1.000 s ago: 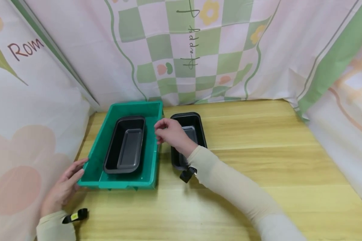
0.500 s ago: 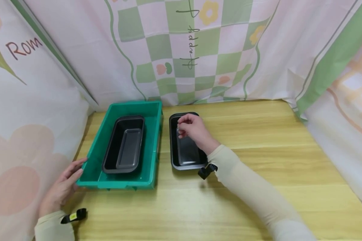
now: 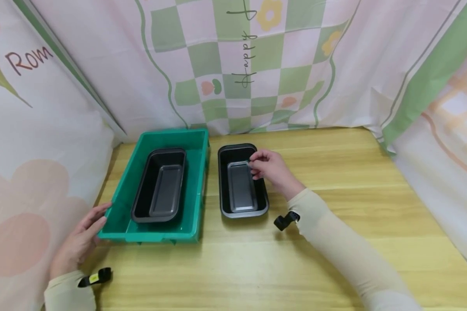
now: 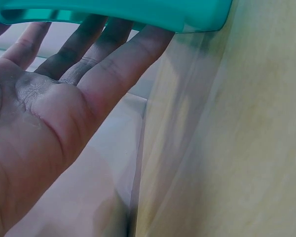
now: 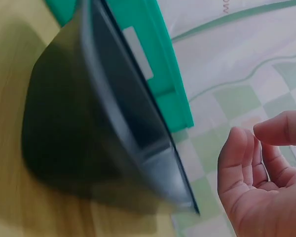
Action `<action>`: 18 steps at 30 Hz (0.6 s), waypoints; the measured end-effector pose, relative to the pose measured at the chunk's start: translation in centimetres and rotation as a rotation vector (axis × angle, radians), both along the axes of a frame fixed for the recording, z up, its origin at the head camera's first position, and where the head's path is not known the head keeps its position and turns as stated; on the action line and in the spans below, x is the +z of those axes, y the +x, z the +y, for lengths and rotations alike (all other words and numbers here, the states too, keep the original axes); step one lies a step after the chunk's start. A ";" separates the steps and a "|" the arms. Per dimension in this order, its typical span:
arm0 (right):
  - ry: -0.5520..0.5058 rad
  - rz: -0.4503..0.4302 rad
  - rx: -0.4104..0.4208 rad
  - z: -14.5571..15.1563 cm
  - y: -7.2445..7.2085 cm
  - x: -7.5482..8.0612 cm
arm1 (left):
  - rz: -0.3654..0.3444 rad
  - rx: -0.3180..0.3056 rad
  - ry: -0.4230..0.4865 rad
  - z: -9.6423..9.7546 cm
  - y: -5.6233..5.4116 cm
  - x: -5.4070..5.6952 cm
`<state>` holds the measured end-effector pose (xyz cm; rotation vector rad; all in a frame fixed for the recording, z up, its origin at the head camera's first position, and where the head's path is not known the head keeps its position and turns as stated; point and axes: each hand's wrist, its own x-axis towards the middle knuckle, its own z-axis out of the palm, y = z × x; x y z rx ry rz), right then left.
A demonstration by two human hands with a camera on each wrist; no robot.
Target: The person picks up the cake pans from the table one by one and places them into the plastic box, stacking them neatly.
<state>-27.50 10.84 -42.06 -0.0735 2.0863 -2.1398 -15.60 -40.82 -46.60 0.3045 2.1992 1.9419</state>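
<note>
In the head view, a green plastic tray (image 3: 118, 220) stands on the left with a black loaf pan (image 3: 165, 190) inside. My left hand (image 3: 79, 239) touches the tray's near left corner. The left wrist view shows its fingers (image 4: 123, 64) fairly straight, tips behind the green rim (image 4: 153, 15). A second black loaf pan (image 3: 243, 185) rests on the table to the tray's right. Over that pan's right rim hovers my right hand (image 3: 274, 170), fingers loosely bent, thumb close to the fingertips (image 5: 237, 138). No object shows between them in the right wrist view.
The wooden table (image 3: 354, 194) extends right of the second pan and in front of both containers. Printed curtains (image 3: 253, 65) hang behind the table and along both sides. A black strap (image 3: 286, 221) sits at my right wrist.
My right hand has moved right, from the tray's right edge across the second pan to its right rim. The left hand stays at the tray's corner. Tray and pans keep their places.
</note>
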 end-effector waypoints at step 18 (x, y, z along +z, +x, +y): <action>0.131 -0.055 -0.014 4.1 -0.1 -3.4 | -0.010 0.003 0.039 0.1 -0.1 0.0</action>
